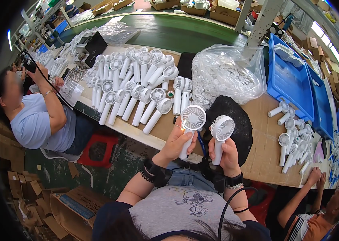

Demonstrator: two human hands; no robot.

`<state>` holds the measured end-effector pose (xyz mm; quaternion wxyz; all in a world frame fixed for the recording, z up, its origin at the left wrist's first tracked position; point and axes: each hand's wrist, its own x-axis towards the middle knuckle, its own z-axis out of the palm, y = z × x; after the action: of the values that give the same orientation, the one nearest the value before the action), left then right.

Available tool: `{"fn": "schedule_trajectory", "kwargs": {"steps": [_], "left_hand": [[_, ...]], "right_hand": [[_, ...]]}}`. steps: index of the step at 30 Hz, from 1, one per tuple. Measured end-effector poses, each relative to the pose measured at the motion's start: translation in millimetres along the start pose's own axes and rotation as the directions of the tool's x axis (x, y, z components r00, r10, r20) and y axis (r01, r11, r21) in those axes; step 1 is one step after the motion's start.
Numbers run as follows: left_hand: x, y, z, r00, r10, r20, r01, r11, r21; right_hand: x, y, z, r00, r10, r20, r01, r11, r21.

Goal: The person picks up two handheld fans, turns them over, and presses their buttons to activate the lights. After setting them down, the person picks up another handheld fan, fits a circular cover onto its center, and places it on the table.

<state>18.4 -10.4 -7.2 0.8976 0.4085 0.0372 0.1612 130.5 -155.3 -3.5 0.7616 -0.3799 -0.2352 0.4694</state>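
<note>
My left hand is closed around the handle of a white handheld fan, its round grille turned up toward me. A small bright glow shows beside my left fingers, just below that grille. In my right hand I grip a second white handheld fan, head up and a little tilted. Both fans are held side by side over the table's near edge, apart from each other. Beyond my left hand, many similar white fans lie in rows on the table.
A clear plastic bag of small white parts sits beyond my hands, with a black mesh cloth nearer. Blue trays and more fans are at right. One co-worker sits at left, another at lower right. A cardboard box stands on the floor.
</note>
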Motion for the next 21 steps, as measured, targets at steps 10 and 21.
{"fn": "schedule_trajectory", "kwargs": {"steps": [10, 21], "left_hand": [[-0.9, -1.2, -0.2, 1.0, -0.008, -0.019, 0.008, 1.0, -0.004], [-1.6, -3.0, -2.2, 1.0, -0.011, -0.029, 0.011, 1.0, -0.012]], "right_hand": [[-0.2, -0.5, 0.4, 1.0, 0.003, 0.008, -0.003, 1.0, -0.013], [-0.4, -1.1, 1.0, 1.0, 0.007, 0.006, -0.007, 1.0, -0.022]]}}
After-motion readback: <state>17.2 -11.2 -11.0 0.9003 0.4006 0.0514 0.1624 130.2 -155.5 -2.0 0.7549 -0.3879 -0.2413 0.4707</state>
